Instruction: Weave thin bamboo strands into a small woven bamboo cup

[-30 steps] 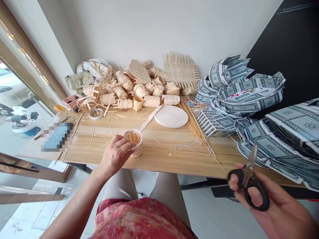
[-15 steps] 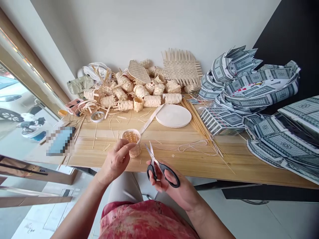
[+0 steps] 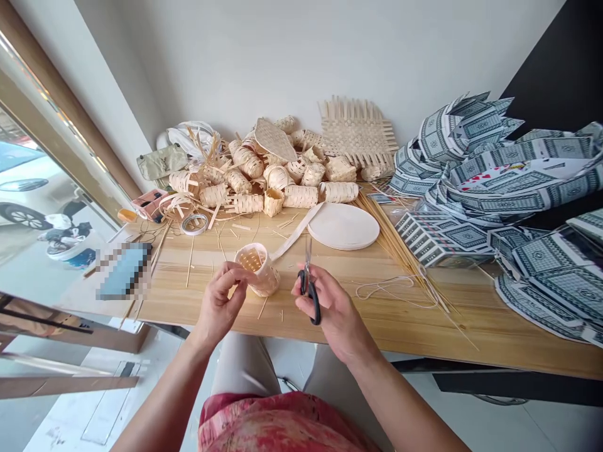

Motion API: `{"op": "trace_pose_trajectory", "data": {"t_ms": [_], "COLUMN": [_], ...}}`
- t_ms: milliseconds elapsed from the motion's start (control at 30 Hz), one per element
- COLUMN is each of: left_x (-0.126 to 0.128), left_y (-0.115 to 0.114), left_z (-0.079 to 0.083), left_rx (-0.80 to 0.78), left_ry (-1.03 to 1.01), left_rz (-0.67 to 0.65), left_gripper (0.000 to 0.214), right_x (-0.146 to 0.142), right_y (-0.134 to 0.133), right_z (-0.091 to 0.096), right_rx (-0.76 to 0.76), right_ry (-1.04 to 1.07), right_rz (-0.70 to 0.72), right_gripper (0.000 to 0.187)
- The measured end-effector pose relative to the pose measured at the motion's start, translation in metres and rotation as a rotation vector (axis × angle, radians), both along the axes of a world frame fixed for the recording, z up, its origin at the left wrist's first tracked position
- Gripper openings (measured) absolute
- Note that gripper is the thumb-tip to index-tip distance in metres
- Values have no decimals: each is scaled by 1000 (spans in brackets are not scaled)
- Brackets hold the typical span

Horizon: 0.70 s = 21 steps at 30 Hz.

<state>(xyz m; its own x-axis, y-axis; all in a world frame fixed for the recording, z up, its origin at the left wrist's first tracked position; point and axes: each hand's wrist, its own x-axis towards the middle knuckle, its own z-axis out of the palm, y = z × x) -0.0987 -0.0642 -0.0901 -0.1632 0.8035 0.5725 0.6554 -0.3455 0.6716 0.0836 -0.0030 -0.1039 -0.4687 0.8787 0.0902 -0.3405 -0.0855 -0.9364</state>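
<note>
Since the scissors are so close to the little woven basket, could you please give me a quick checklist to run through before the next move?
1. Left hand on the small woven basket: ok, fingers wrapped around its side.
2. Scissors in the right hand: ok, black handles held in the hand.
3. Scissor blades: ok, closed and pointing up.
4. Space between blades and basket: ok, they are apart.
5. Basket rim: cannot tell whether any strip ends stick out.
6. Loose strip scraps on the wooden table: not ok, some lie right beside the basket.
</note>
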Motion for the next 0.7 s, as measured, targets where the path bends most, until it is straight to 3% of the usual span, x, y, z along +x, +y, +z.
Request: {"op": "trace_pose_trajectory", "data": {"t_ms": [200,300,500,600,700], "left_x": [-9,-11,-8,-9,-11], "left_y": [2,4,4,5,6], "left_z": [-2,-6,-9,-9,-9], "left_rx": [-48,-50,22,69,114], "left_ry": [-31,84,253,263,296], "left_rz": [-117,-97,-18,-16,-45], "left_gripper": [15,18,27,27,28], "right_x": [-20,-27,-33,-38,-41], "right_y": [18,25,36,39,40], "right_z": [24,25,26,22,17], "right_rx": [278,390,570,590,501], "right_ry": [-210,-318,-321,-316,-279], "right_rz": [30,47,61,100,112], "right_gripper": [43,40,38,36,36]}}
